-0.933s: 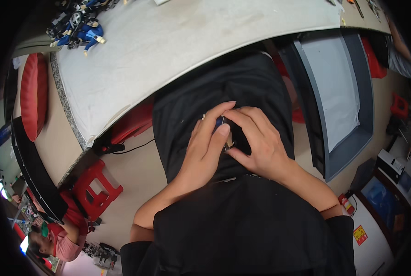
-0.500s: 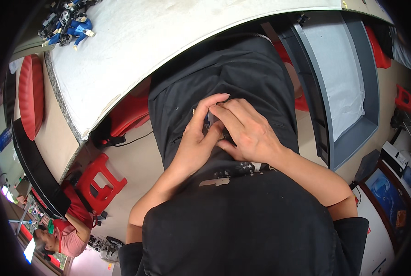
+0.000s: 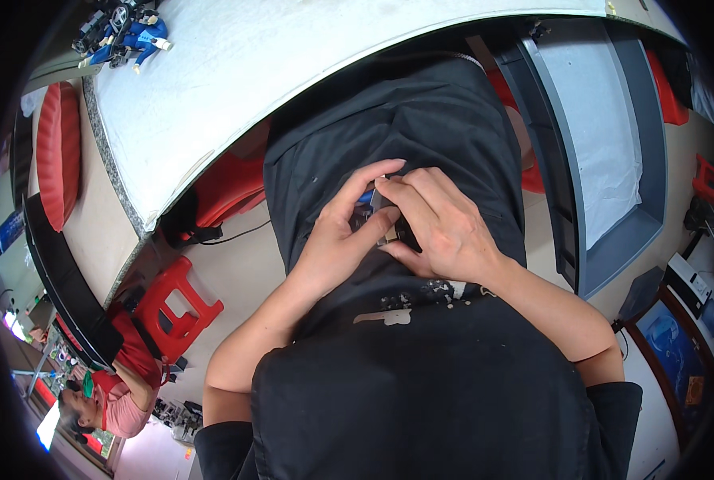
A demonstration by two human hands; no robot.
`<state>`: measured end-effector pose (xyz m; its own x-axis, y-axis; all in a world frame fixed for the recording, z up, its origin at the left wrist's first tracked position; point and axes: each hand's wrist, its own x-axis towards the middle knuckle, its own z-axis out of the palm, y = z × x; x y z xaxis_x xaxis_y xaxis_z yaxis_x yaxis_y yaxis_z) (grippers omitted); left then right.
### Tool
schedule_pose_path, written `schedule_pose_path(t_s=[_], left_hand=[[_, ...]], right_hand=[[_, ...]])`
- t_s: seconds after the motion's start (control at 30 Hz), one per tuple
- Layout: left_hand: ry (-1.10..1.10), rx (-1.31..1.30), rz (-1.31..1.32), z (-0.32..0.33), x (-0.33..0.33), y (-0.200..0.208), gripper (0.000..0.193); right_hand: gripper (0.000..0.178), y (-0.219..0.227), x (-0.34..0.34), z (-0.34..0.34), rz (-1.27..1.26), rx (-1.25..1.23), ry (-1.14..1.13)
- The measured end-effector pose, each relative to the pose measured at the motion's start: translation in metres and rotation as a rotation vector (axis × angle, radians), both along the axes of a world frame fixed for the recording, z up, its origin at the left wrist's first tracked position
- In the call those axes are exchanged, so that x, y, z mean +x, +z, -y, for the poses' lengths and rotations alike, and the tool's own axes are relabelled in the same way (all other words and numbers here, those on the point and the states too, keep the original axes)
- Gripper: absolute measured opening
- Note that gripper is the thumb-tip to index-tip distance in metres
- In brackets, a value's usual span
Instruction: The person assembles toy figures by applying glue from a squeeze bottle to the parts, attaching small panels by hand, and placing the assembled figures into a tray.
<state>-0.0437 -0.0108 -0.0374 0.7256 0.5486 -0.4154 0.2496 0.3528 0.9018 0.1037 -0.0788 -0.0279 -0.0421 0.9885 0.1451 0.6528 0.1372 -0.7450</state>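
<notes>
Above my lap, both hands close around a small blue and black toy piece (image 3: 366, 197), mostly hidden by my fingers. Bits of blue, black and cream show between them; its exact kind cannot be made out. My left hand (image 3: 347, 220) grips it from the left, with the thumb pressed on it and the index finger reaching over its far side. From the right, my right hand (image 3: 445, 216) curls over it, fingertips meeting the left index finger. Several blue toy figures (image 3: 147, 40) with black wheeled parts lie piled on the white-covered table at the far left.
The white-covered table (image 3: 293, 40) curves across in front of me. A grey tray (image 3: 578, 200) lined with white sheeting stands at my right. Red stools (image 3: 173, 308) are at the left and under the table. Another person (image 3: 125, 408) sits at the lower left.
Both hands have shifted slightly, and more of the toy piece's blue and cream parts now shows between the fingers. The view has tilted a little; the grip stays closed.
</notes>
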Motion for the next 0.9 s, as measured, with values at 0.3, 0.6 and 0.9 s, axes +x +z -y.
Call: schedule_pose_path(t_s=[0.3,0.6,0.9], left_hand=[[-0.039,-0.239,-0.045,-0.008,0.007,0.011,0.047],[0.036,-0.205,-0.049,-0.003,0.003,0.007,0.044],[0.028,-0.295,-0.026,-0.009,0.002,0.008,0.04]], right_hand=[[0.062,-0.006,-0.003,0.0,-0.046,0.028,-0.039],[0.06,-0.007,-0.003,-0.004,-0.051,-0.036,-0.013],[0.06,0.002,-0.001,-0.01,-0.029,-0.038,-0.036]])
